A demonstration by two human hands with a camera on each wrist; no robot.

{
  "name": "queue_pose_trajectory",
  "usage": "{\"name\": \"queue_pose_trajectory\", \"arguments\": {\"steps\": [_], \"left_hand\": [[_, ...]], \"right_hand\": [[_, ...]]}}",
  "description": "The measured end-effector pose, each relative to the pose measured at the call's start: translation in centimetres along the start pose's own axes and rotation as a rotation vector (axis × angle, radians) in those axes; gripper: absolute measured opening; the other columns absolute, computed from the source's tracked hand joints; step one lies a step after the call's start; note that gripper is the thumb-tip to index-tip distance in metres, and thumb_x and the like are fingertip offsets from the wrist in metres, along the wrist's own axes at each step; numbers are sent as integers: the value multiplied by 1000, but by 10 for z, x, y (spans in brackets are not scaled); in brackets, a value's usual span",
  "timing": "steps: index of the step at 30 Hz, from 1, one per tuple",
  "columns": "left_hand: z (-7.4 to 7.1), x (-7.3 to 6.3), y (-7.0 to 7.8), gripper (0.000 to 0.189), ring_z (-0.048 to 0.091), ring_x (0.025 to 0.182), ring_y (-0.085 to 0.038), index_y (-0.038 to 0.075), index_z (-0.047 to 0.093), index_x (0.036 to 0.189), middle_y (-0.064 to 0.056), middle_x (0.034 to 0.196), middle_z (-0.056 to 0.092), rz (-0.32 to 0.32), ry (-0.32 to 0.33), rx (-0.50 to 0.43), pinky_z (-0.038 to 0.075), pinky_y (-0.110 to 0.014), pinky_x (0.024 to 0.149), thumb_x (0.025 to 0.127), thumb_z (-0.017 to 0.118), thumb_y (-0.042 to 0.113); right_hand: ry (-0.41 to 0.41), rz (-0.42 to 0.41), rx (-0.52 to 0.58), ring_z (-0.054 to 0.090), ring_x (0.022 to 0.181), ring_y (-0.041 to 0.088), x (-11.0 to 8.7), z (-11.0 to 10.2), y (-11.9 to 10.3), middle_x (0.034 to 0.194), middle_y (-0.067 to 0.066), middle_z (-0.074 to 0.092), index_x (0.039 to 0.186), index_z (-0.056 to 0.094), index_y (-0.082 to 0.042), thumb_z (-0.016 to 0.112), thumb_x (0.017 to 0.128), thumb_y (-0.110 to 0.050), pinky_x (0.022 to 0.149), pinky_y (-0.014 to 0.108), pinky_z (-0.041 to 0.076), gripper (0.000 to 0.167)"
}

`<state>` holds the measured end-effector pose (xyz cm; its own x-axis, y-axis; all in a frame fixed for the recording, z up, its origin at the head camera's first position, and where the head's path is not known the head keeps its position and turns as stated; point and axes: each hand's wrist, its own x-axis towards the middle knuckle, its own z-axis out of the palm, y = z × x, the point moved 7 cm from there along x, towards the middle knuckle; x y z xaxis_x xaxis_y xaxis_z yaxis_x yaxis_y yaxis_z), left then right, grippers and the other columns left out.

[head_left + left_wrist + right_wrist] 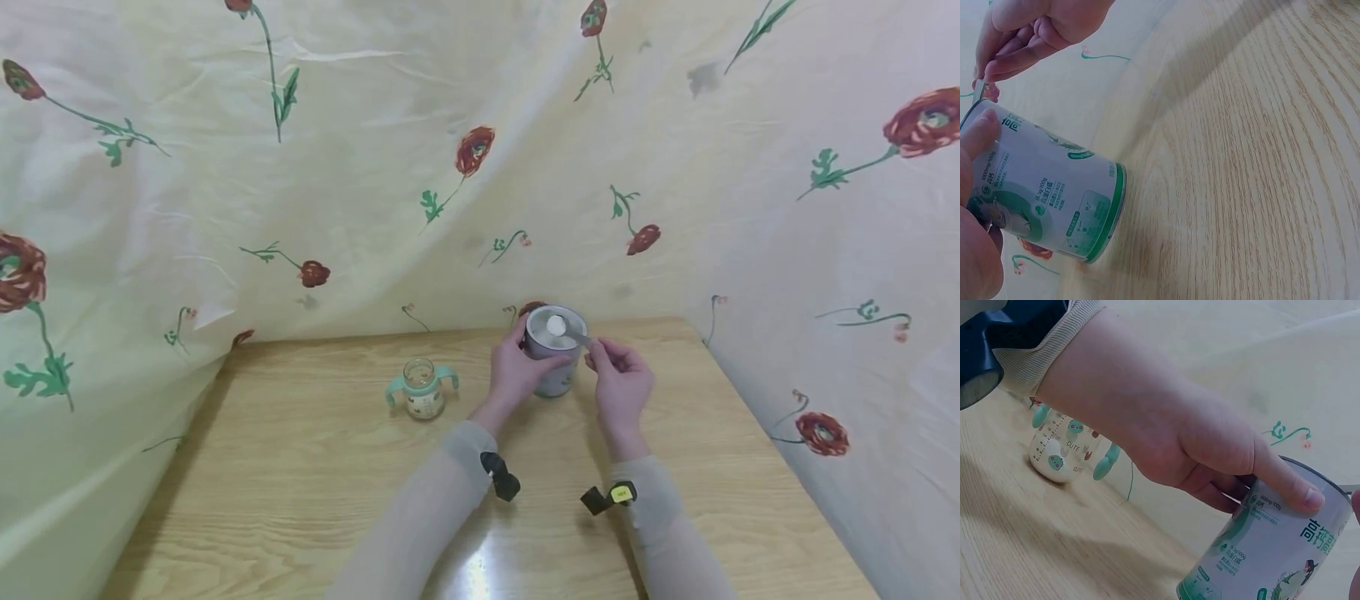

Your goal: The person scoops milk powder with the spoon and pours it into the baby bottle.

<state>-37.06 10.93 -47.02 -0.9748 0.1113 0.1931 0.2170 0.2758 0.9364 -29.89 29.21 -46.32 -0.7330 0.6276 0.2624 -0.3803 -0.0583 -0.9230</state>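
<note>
A white and green can (pixel 555 381) with printed labels stands on the table near the back edge. My left hand (pixel 516 368) grips its side, the thumb lying along the front just under the rim in the left wrist view. Between the thumb and fingers of my right hand (pixel 624 387) is the thin grey handle of a scoop (pixel 577 336). The scoop's end carries a heap of white powder (pixel 556 325), seen in the can's mouth in the head view. How deep the can's contents lie cannot be told.
To the left of the can stands an open, clear baby bottle (pixel 423 402) with two mint-green handles and printed animals. The wooden table (pixel 315 483) meets a hanging floral cloth (pixel 360 208) at its back and sides.
</note>
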Motion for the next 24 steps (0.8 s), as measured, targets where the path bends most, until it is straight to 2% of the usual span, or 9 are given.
{"name": "queue_pose_trajectory", "arguments": {"steps": [7,13,19,24], "left_hand": [[1,0,0,100,59,139,-20,20,52,160,-2,152,63,5,4,23,51,-38,112,74,101,37],[1,0,2,99,59,138,-20,19,53,159,-2,151,63,20,3,21,51,-38,112,75,100,38],[0,-1,2,105,58,140,-23,13,46,163,-8,155,60,6,-10,-2,50,-39,113,76,100,36],[0,-2,2,105,58,140,-23,12,45,163,-8,155,59,5,-11,-1,51,-40,113,76,100,37]], "right_hand": [[0,3,1,72,73,8,0,0,2,90,0,75,111,70,15,77,97,0,75,23,64,22],[0,-34,-2,72,72,8,-1,0,2,89,0,74,110,70,18,76,97,2,74,23,64,21],[-7,-49,1,72,73,8,-3,1,-1,90,2,75,109,70,16,77,97,1,74,23,64,20],[-6,-63,-2,72,72,8,-3,1,-2,90,0,75,107,71,16,77,97,2,73,23,64,18]]}}
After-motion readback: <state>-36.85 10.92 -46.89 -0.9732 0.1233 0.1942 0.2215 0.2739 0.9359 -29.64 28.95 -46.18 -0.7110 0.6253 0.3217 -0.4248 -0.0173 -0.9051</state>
